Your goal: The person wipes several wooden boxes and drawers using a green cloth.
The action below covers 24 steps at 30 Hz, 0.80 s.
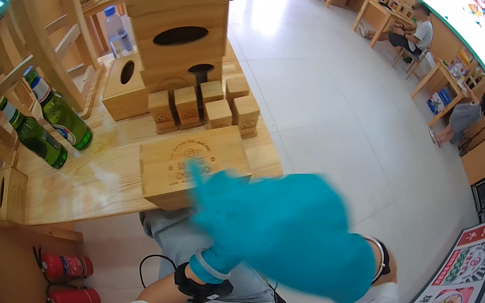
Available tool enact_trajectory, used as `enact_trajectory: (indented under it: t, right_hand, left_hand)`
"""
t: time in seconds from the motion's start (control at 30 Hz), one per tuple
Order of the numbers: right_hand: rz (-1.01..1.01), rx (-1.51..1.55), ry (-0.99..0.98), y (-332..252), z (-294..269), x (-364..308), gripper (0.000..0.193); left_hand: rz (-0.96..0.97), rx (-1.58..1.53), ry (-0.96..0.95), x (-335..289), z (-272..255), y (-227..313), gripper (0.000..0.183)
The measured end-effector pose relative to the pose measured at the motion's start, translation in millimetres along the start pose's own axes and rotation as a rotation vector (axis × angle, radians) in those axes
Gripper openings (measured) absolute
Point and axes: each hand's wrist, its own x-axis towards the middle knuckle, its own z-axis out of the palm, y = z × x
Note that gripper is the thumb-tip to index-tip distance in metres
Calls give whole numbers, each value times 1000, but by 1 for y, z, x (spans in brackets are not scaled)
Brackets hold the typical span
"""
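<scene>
Teal gloves cover both my hands, and motion smears them into one blurred shape. My left hand (213, 208) is at the near right edge of a light wooden box (179, 163) with a printed top, overlapping it in the picture. Whether it touches the box I cannot tell. My right hand (306, 234) is just to its right, over my lap, beyond the table's edge. The fingers of both hands are too smeared to read, and anything between them is hidden. Behind the box stand several small wooden blocks (218, 113) beside a tall wooden stack (174, 58).
Two green bottles (40, 142) lie tilted on the left of the wooden table (101, 178). Behind them are a wooden tissue box (117, 90) and a clear plastic bottle (117, 32). Red fire extinguishers (66, 268) are below left. Two people sit or stand far right.
</scene>
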Motion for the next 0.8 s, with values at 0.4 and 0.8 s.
enact_trajectory:
  t: [0.4, 0.8]
  right_hand:
    - [-133, -247, -391, -30, 11, 28, 45]
    - [-23, -271, -398, -30, 13, 15, 49]
  left_hand:
    - [22, 79, 2, -15, -14, -13, 67]
    - [13, -56, -10, -21, -9, -4, 65]
